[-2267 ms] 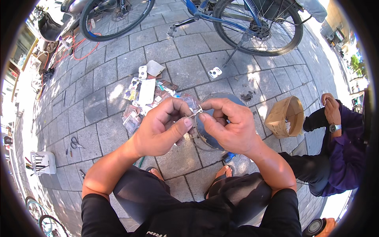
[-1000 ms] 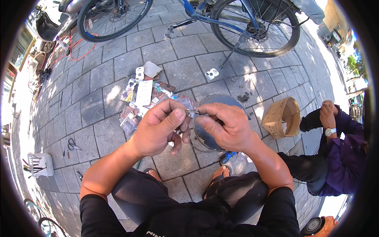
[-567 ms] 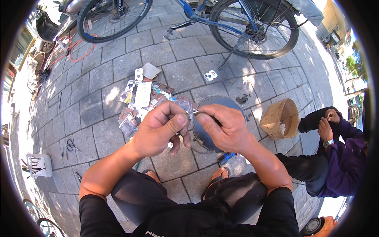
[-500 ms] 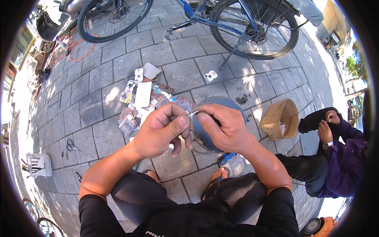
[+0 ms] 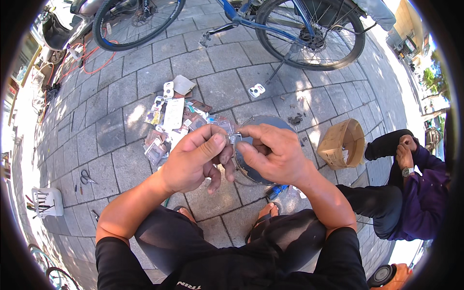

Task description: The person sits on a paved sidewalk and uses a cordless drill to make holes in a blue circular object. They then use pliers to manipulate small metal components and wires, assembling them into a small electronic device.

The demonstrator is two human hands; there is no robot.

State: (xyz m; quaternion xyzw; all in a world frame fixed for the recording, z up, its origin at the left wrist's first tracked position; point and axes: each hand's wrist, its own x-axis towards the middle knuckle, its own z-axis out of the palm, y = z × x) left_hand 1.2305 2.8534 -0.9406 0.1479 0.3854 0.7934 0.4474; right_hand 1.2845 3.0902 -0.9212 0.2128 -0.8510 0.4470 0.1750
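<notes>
My left hand pinches a small, thin silvery metal piece between thumb and forefinger, its other fingers loosely curled. Facing it, my right hand has its forefinger at the far end of that piece. The right thumb sits lower, apart from the fingertip, and the remaining fingers are curled in. What exactly the piece is, I cannot make out. Below the right hand is a round vessel with a dark grey-blue surface, partly hidden by that hand. Beyond my left hand lies a pile of small plastic packets and cards.
A cardboard box stands right, beside a seated person in a purple sleeve. Farther off stands a blue bicycle. Scissors and a white tool bin are at left. A blue object lies near my foot.
My right thumb has come down and away from the metal piece, which now shows between the fingertips. The right hand has shifted slightly; the left has barely moved.
</notes>
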